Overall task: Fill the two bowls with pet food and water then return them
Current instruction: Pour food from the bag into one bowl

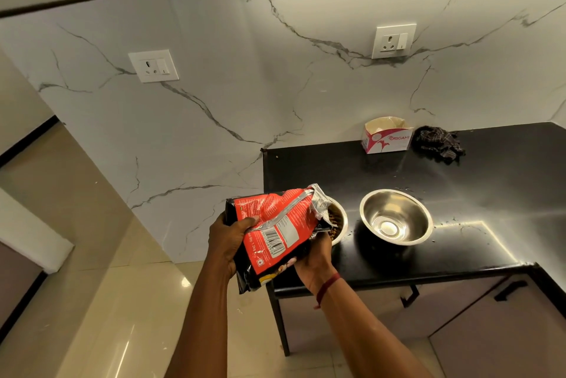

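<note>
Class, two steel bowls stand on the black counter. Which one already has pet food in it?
The left bowl, half hidden behind the red bag tipped over it, holds brown kibble. The right bowl shows only bare steel inside.

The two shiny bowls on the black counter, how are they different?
The left bowl has brown pet food in it; the right bowl holds no food. The left bowl is mostly hidden behind the food bag, tipped over it by the left hand and right hand; the right bowl stands in full view. Both are round steel bowls on the counter.
</note>
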